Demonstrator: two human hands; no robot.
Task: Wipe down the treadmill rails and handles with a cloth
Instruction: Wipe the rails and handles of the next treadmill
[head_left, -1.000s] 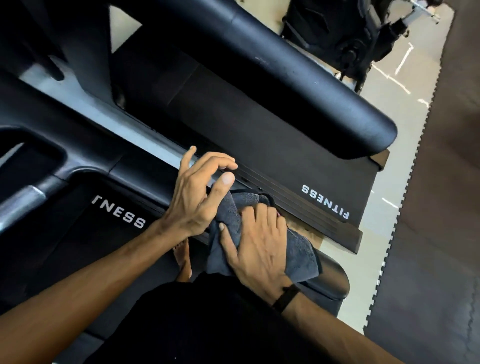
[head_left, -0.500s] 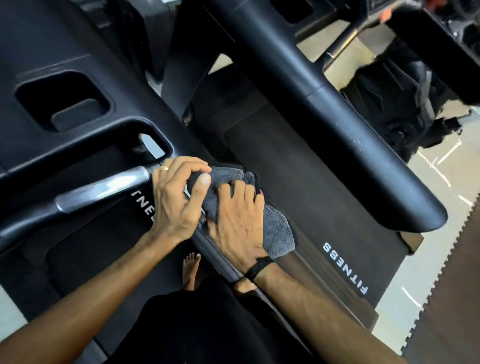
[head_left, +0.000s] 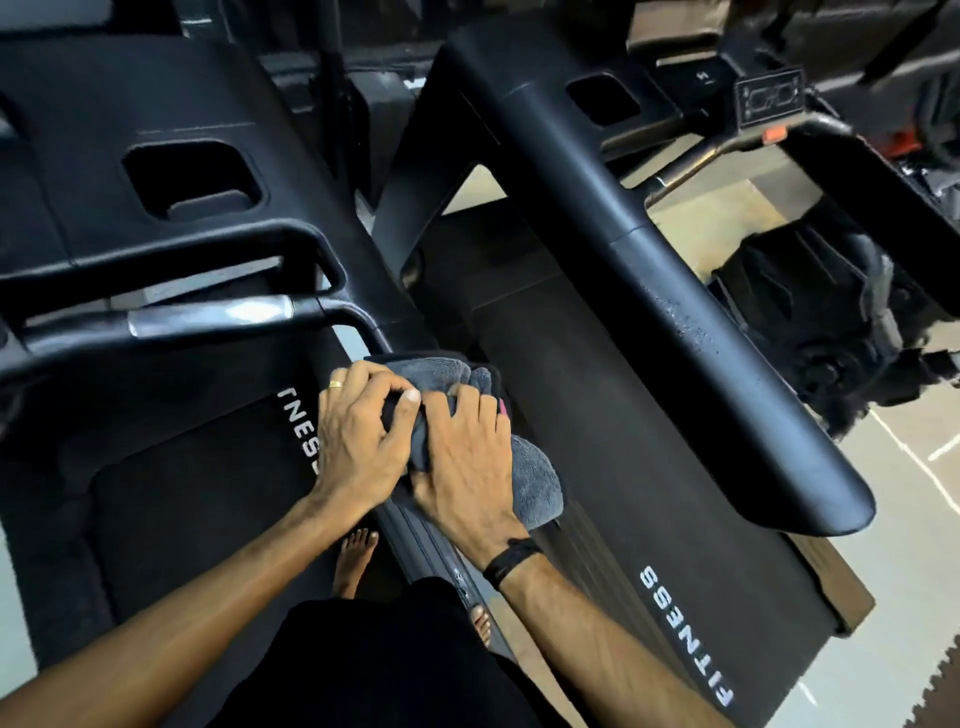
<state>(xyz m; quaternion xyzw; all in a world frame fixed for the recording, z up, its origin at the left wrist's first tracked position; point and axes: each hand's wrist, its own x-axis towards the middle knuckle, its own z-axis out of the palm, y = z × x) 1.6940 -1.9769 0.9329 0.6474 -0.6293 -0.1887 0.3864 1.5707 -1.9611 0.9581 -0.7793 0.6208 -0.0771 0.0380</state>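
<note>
Grey cloth (head_left: 535, 480) on rail (head_left: 431, 540), left hand (head_left: 358, 441) gripping it, right hand (head_left: 467, 467) pressing flat

Black machine (head_left: 810, 332) on pale floor (head_left: 924, 519)
</note>
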